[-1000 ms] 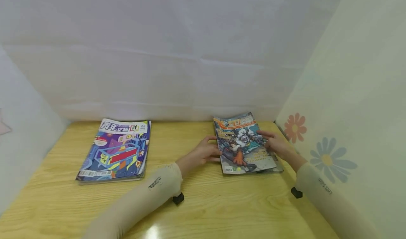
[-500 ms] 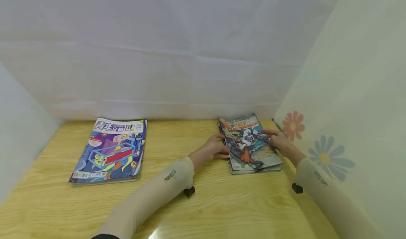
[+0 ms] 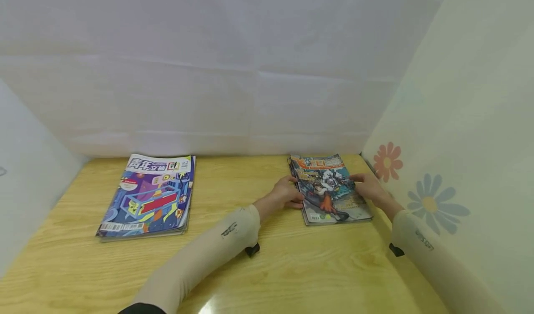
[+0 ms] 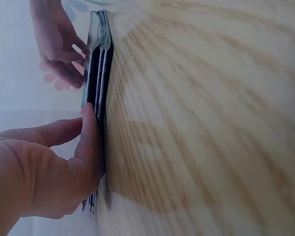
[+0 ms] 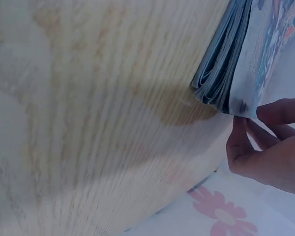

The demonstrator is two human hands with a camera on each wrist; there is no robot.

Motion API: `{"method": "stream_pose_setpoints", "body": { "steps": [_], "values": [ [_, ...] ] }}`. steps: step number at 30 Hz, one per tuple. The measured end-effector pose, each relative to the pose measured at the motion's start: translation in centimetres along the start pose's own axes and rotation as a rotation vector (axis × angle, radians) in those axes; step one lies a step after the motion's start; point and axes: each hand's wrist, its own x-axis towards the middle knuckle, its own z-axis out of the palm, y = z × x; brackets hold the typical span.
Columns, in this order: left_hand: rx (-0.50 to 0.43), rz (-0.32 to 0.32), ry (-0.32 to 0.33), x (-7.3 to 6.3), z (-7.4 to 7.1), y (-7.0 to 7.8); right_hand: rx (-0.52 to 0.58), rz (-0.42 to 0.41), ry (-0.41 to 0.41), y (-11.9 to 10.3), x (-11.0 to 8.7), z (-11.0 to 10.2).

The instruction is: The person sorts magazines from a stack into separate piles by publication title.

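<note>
A small stack of magazines [image 3: 329, 191] lies flat on the wooden table at the right, its top cover showing a comic figure in orange and blue. My left hand [image 3: 285, 193] rests against the stack's left side. In the left wrist view, the thumb of that left hand [image 4: 54, 167] lies along the spines of the magazines [image 4: 101, 64]. My right hand [image 3: 371, 189] touches the right side of the stack. Seen from the right wrist, the right hand [image 5: 273, 145] has its fingertips at the page edges near a corner of the magazines [image 5: 226, 59].
Another stack of magazines [image 3: 148, 196], with a purple and blue cover, lies on the left part of the wooden table [image 3: 267, 272]. A white cloth wall [image 3: 233, 73] stands behind. At the right, a pale wall [image 3: 471, 119] carries printed flowers.
The top magazine, skewed over the one beneath a second ago, now lies nearly flush with the stack. Both hands have shifted slightly to the right with it. The left stack stays in place.
</note>
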Motion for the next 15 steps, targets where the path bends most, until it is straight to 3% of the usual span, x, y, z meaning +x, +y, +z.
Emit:
{"method": "stream_pose_setpoints", "body": {
  "steps": [4, 10, 15],
  "values": [
    [0.042, 0.003, 0.035, -0.2, -0.1, 0.5, -0.078, 0.007, 0.015, -0.2, 0.4, 0.5],
    [0.153, -0.025, 0.011, -0.4, -0.9, 0.1, -0.114, 0.004, 0.036, -0.4, 0.3, 1.5],
    [0.27, 0.084, -0.042, -2.2, -4.3, -0.1, -0.154, -0.073, 0.136, -2.6, -1.0, 2.5]
  ]
}}
